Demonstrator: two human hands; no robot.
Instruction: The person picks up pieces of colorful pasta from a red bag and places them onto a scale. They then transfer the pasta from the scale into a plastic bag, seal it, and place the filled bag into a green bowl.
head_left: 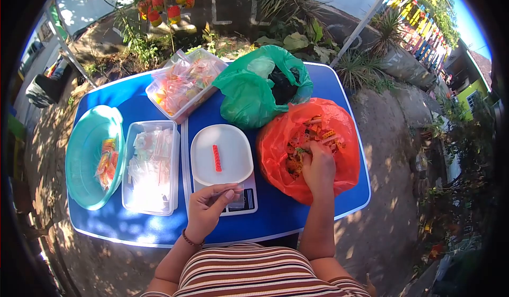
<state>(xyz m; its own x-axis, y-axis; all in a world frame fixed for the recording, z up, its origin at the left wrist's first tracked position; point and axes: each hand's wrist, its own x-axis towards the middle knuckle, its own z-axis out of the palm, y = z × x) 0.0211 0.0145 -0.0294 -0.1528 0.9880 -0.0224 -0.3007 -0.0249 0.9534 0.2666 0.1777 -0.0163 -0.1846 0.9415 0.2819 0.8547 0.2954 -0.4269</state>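
Observation:
My left hand [208, 209] is closed in a pinch on a small clear plastic bag [236, 198], in front of a white kitchen scale [249, 208]. On the scale stands a white tray [233, 164] with one red patterned strip [217, 158] lying in it. My right hand [320, 165] reaches into an open red plastic bag [344, 177] full of small red, orange and yellow pieces [295, 165]. Its fingers are drawn together among the pieces; what they grip is partly hidden.
Left of the scale, a clear container [151, 191] holds small plastic bags, beside a teal basin [79, 164] with filled packets. Behind are a box of filled packets [183, 114] and a green plastic bag [241, 103]. All rest on a blue table [143, 228].

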